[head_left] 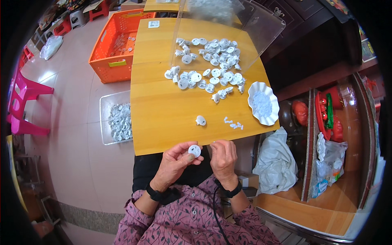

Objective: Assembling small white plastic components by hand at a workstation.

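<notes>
Just off the table's near edge, my left hand (176,160) grips a white round plastic piece (194,151) with dark slots in its face. Beside it, my right hand (223,160) is closed in a pinch; what its fingertips hold, if anything, is too small to make out. On the wooden table (163,118), one similar round piece (200,120) lies apart. Several tiny white parts (234,123) are scattered to its right. Farther back spreads a loose pile of the same round pieces (220,53). A white scalloped dish (274,113) holds many small pale bits (261,104).
A clear plastic bin (261,36) stands tipped at the table's far right. On the floor to the left are an orange crate (107,65) and a clear tub (104,134) of small parts. A pink stool (30,98) stands farther left. Open shelves (310,163) are at the right.
</notes>
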